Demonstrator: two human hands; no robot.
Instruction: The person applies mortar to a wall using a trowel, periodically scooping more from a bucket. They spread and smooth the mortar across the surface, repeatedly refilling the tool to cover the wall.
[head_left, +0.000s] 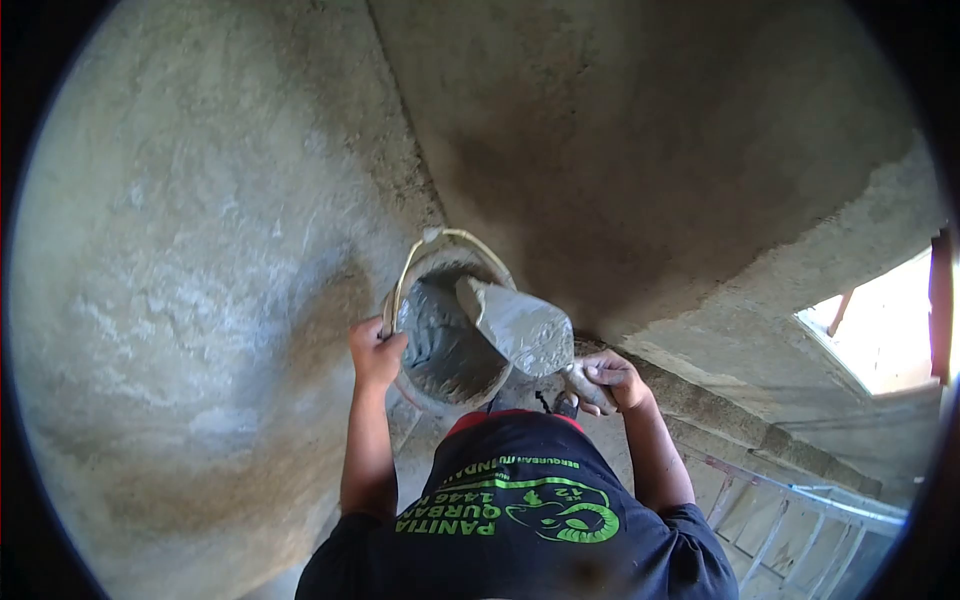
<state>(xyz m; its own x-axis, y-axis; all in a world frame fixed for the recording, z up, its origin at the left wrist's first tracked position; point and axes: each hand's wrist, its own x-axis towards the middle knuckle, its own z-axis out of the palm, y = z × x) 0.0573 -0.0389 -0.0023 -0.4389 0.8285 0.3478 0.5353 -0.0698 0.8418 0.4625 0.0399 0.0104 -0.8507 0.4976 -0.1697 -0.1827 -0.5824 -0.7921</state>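
Shirt print: the dark shirt, on the near side of the bucket, carries green lettering upside down to this view; "PANITIA", "QURBAN" and "1446" can be read, with "12" in a horned-head emblem; the smaller line is only partly legible.
Left hand: the left hand is at the bucket's left edge, fingers clamped on it; whether they also catch the pale hoop over the mouth, I cannot tell.
Right hand: the right hand, to the bucket's right, has its fingers closed around the handle of a trowel.
Trowel: smeared grey, its blade reaches over the bucket's right side.
Bucket contents: wet grey mix lies inside.
Opening: a bright opening is well right of the bucket.
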